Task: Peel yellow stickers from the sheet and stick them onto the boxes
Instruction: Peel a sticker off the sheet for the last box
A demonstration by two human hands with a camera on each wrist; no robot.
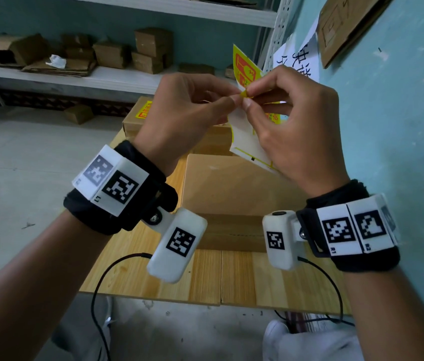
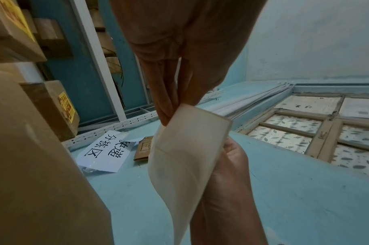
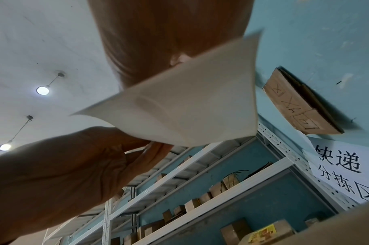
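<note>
From the head view I count one box finished: the far box (image 1: 138, 118), at the back of my counter (image 1: 138, 272), carries a yellow sticker on its top. Nearer to me, the big box (image 1: 231, 183) shows a bare top with no sticker that I can see, so that one is left to do. More boxes sit on the shelves (image 1: 101, 76) behind; I can't tell whether those belong to the job.

My left hand (image 1: 187, 113) is raised above the boxes, thumb and fingertips pinched together on the sticker sheet (image 1: 244, 136), right where a corner of yellow lifts. The left wrist view shows those fingers closed on the sheet's pale backing (image 2: 190, 149).

The sheet hangs between both hands, curled, its white back toward me, with one yellow sticker (image 1: 247, 65) standing up past my fingers. At least one more yellow patch shows lower on the sheet.

My right hand (image 1: 291, 121) meets the left at the same spot, its grip nipped on the little yellow corner (image 1: 244, 93). I judge this peel is only just started: the corner is up and the rest of the sticker looks attached.
</note>
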